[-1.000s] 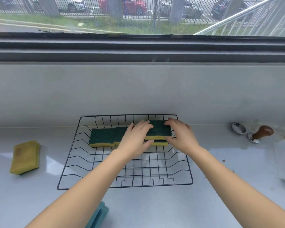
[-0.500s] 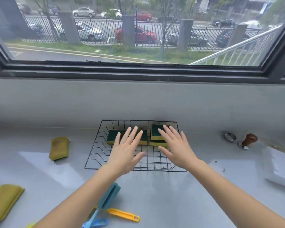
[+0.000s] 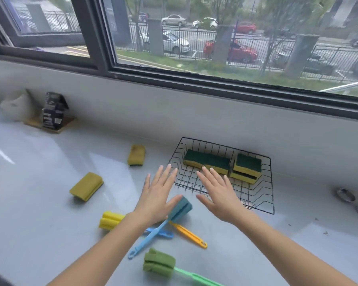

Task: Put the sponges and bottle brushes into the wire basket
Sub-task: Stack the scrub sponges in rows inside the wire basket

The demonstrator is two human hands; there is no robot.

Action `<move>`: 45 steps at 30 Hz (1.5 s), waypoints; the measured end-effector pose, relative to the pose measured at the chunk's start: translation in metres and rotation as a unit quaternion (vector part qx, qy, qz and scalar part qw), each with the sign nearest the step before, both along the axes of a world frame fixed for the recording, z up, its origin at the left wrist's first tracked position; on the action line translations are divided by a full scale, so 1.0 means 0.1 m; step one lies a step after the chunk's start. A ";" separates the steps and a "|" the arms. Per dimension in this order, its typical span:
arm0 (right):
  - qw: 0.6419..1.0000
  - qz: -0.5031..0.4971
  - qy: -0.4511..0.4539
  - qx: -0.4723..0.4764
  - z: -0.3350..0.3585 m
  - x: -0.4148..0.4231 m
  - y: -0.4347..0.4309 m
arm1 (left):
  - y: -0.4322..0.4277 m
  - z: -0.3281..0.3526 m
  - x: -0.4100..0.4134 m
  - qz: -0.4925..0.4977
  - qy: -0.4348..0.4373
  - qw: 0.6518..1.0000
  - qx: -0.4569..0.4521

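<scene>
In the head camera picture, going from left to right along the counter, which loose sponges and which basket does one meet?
Near yellow sponge → far yellow sponge → wire basket holding green-topped sponges.

- Wire basket (image 3: 270,186): open on top, so you can come in from above. Sponges (image 3: 207,162) fill its far row; the near grid is bare.
- Stacked sponges (image 3: 247,165): two high in the far right corner, rising to about rim level.
- Your left hand (image 3: 157,195) and right hand (image 3: 219,193): flat, fingers spread, holding nothing, over the basket's near left edge.
- Bottle brushes (image 3: 180,208): crossed handles under your left wrist, just beside the basket.
- Loose sponges (image 3: 86,185): well apart, with bare counter (image 3: 39,203) around them.
- Wall (image 3: 215,118): directly behind the basket.
</scene>
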State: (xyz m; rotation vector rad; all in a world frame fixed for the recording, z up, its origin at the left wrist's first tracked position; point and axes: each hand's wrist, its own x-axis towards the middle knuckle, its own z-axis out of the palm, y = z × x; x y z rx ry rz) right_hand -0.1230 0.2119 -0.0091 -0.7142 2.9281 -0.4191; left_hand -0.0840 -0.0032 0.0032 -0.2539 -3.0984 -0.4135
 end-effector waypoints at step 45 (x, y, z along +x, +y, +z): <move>0.935 -0.268 -0.178 -0.150 -0.91 -1.76 -3.22 | -2.99 -1.30 -0.78 0.250 -0.034 0.968 0.005</move>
